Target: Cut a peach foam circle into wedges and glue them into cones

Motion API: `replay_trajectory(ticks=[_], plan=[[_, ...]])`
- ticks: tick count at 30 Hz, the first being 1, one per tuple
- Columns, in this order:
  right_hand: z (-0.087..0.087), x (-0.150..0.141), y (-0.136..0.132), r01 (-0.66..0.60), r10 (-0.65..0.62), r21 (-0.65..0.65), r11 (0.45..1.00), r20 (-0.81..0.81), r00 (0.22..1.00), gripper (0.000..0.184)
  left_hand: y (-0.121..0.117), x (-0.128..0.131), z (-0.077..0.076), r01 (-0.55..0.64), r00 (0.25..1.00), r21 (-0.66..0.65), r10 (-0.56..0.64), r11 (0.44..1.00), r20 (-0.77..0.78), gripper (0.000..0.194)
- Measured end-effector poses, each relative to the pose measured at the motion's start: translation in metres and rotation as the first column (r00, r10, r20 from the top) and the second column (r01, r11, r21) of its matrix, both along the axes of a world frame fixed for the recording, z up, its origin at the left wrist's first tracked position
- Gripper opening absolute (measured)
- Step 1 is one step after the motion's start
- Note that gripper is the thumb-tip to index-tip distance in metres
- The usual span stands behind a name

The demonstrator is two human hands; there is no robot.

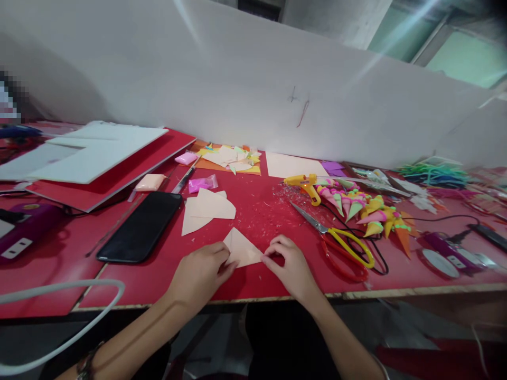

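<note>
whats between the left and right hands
A cream paper piece, with the left hand at one side and the right hand at a corner, in the head view.

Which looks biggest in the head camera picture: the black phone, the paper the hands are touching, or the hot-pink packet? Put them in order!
1. Black phone
2. Touched paper, partly covered
3. Hot-pink packet; it's farther away than the paper, so it looks smaller

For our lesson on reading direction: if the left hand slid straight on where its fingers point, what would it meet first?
The cream paper piece, which the left hand touches; past it, probably the right hand at the opposite corner, though depth is unclear.
</note>
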State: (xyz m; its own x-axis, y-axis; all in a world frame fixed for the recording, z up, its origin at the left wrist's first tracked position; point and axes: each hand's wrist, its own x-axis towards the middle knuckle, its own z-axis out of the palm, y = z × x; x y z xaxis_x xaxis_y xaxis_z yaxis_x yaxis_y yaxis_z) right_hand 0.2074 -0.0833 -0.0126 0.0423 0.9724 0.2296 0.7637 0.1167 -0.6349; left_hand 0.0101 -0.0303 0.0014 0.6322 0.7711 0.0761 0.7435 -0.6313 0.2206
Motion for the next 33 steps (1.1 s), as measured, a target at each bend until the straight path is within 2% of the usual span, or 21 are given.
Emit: replay_trajectory(ticks=[4,18,23,27,30,33], plan=[[-0.0008,-0.0013,0.0007,0.010,-0.010,0.016,1.000,0.016,1.000,0.011,0.0011,-0.0006,-0.0022,0.023,0.999,-0.023,-0.022,0.999,0.043,0.027],[0.0007,0.0029,0.0008,0.044,-0.044,0.002,0.999,0.037,0.998,0.007,0.0020,0.0002,0.0004,0.009,0.990,-0.141,0.011,0.990,0.142,0.024],[0.0011,0.0038,-0.0004,0.015,-0.014,0.013,1.000,-0.022,1.000,0.017,0.0014,-0.0013,-0.0024,0.013,0.988,-0.128,0.007,0.992,0.157,0.025],[0.0024,0.0023,-0.0031,-0.061,0.068,0.052,0.997,-0.130,0.989,0.022,0.0007,-0.0022,-0.0055,0.031,0.983,-0.098,-0.013,0.995,0.182,0.026],[0.0036,0.0011,-0.0042,-0.127,0.130,0.050,0.991,-0.053,0.990,0.011,-0.0013,-0.0015,-0.0062,0.042,0.981,-0.075,-0.027,0.996,0.191,0.025],[0.0032,0.0001,-0.0036,-0.136,0.135,0.045,0.990,0.015,0.991,0.006,-0.0033,-0.0011,-0.0055,-0.003,0.988,-0.049,0.010,0.999,0.156,0.026]])
